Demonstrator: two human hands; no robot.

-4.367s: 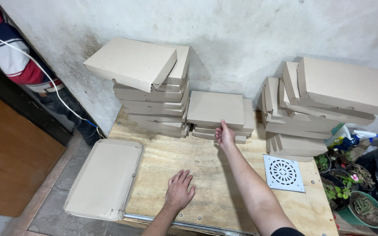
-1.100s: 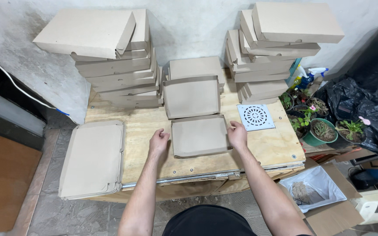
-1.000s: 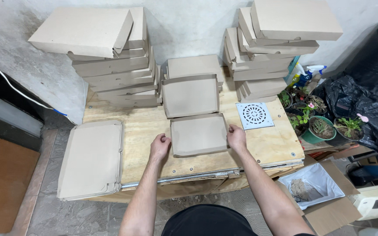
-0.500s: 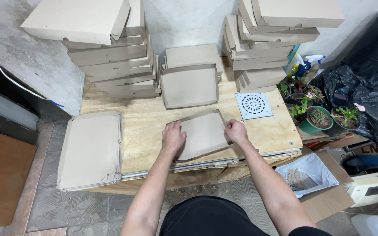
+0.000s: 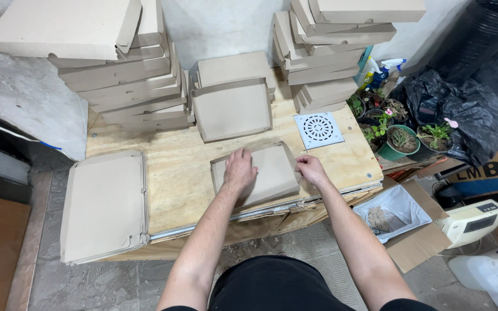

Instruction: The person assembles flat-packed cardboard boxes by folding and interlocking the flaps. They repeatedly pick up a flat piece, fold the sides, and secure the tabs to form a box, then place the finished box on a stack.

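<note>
The plywood table (image 5: 162, 173) stood against a rough wall, folded boxes stacked behind. The cardboard blank (image 5: 263, 173), flat a second earlier, now had side flaps raised. The left hand (image 5: 240, 170) pressed spread on its panel; the right hand (image 5: 312, 170) pinched its right edge.

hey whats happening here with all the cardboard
A person stands at a plywood table working a flat cardboard box. The left hand presses down on its middle while the right hand grips its right edge, where the side flaps are raised. A half-formed box lies just behind it. Stacks of finished boxes line the wall, and a pile of flat blanks lies at the left.
</note>
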